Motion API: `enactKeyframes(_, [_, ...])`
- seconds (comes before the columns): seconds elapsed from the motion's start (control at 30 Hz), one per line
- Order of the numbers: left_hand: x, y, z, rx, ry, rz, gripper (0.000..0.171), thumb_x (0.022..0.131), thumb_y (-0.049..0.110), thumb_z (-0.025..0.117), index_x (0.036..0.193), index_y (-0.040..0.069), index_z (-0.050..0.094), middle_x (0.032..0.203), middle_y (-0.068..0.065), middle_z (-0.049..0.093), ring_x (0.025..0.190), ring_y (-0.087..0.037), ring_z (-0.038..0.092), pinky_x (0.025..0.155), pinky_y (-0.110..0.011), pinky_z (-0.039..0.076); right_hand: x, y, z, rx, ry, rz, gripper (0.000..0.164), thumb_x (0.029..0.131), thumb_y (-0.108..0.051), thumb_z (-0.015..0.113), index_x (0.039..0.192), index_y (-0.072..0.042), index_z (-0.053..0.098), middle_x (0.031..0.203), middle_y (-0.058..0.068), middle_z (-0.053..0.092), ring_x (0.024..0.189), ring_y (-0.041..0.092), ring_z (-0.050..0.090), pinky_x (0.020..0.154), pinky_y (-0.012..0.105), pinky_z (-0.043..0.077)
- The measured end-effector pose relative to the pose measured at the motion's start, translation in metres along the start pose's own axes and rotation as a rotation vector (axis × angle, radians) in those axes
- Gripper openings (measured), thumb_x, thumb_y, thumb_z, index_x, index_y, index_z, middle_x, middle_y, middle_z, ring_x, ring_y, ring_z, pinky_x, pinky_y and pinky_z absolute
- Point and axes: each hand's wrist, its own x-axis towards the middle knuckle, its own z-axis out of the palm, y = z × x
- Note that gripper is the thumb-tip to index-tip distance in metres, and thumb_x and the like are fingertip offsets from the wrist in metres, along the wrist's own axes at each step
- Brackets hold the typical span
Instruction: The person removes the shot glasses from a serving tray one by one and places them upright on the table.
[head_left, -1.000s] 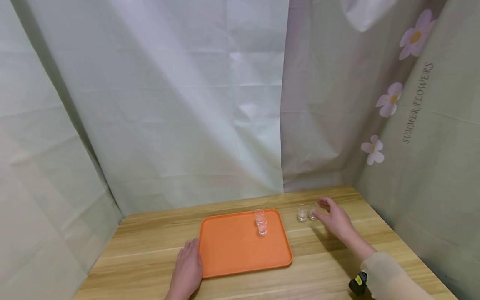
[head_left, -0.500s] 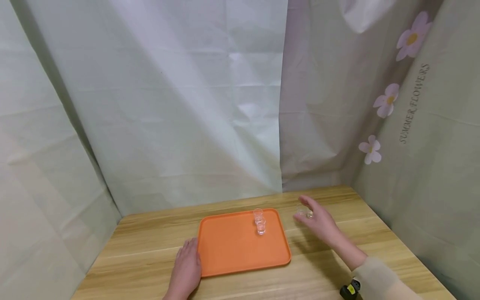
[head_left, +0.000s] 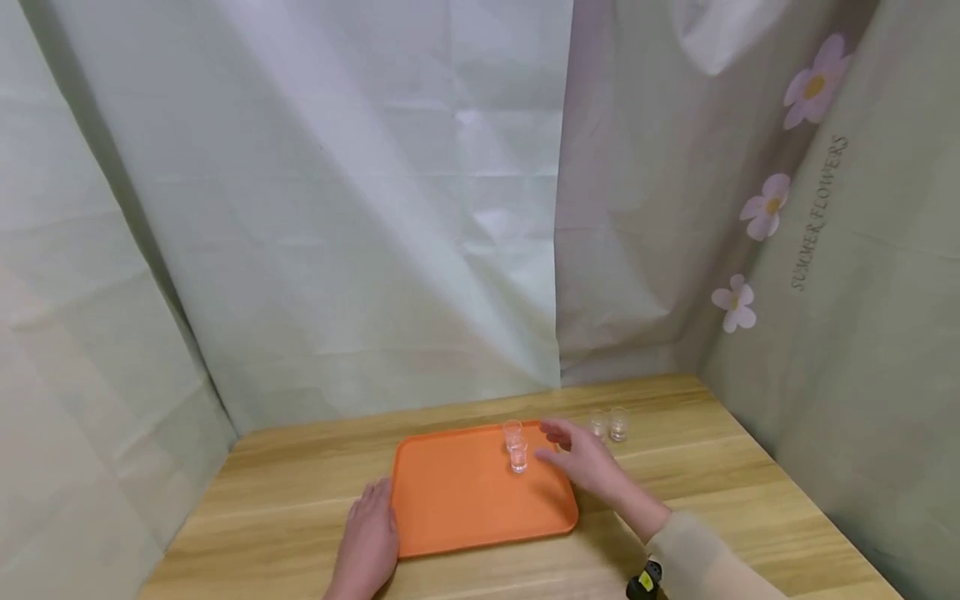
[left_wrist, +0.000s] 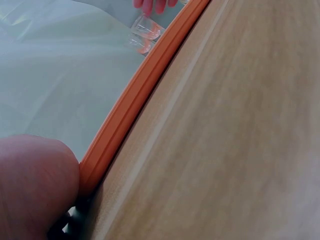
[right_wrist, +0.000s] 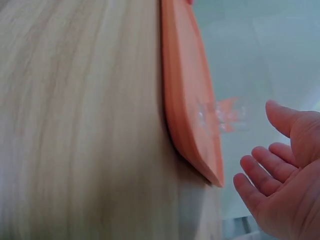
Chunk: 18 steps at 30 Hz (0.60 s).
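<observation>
An orange tray (head_left: pixel 457 508) lies on the wooden table, with two small clear glasses, a nearer one (head_left: pixel 518 457) and a farther one (head_left: pixel 512 430), close together near its far right corner. My left hand (head_left: pixel 367 533) rests against the tray's left edge, its fingers straight. Over the tray's right side is my right hand (head_left: pixel 585 460), thumb and fingers parted beside the glasses. The right wrist view shows nothing between those fingers (right_wrist: pixel 262 177). Behind this hand, two more clear glasses, one (head_left: pixel 618 425) and its neighbour (head_left: pixel 597 424), stand on the table.
The wooden tabletop (head_left: pixel 285 475) surrounds the tray. Pale curtains (head_left: pixel 375 250) hang behind and on both sides. A black device (head_left: pixel 645 581) with a yellow mark sits at the right wrist.
My right hand has moved left from the two glasses on the table to the tray's right side, carrying nothing. Those glasses still stand there. The left hand stays at the tray's edge.
</observation>
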Motion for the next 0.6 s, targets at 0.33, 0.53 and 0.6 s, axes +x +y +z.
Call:
enactKeyframes(0.33, [-0.002,-0.009,0.004,0.017,0.075,0.062,0.044,0.106,-0.003,0.054,0.147,-0.018,0.055,0.147,-0.039,0.059,0.142,-0.061,0.050,0.120,-0.073,0.038,0.006,0.004,0.030,0.065,-0.039,-0.011,0.044,0.097,-0.015,0.087,0.132,0.005,0.070,0.125,0.017,0.075,0.117,0.040,0.072,0.102,0.056,0.061])
enactKeyframes(0.53, [0.001,-0.007,0.003,0.018,0.006,0.027,0.047,0.108,-0.001,0.054,0.152,-0.017,0.051,0.153,-0.038,0.055,0.148,-0.060,0.044,0.124,-0.071,0.034,0.008,0.005,0.038,0.062,-0.036,-0.022,0.041,0.096,-0.012,0.088,0.128,0.005,0.071,0.115,0.013,0.076,0.109,0.035,0.074,0.098,0.049,0.063])
enactKeyframes(0.6, [0.002,-0.008,0.005,0.018,0.022,0.037,0.047,0.107,-0.001,0.054,0.151,-0.018,0.052,0.152,-0.039,0.055,0.147,-0.060,0.045,0.124,-0.071,0.034,0.009,0.005,0.039,0.069,-0.030,-0.020,0.039,0.095,-0.012,0.088,0.127,0.004,0.071,0.113,0.011,0.076,0.107,0.032,0.074,0.094,0.043,0.063])
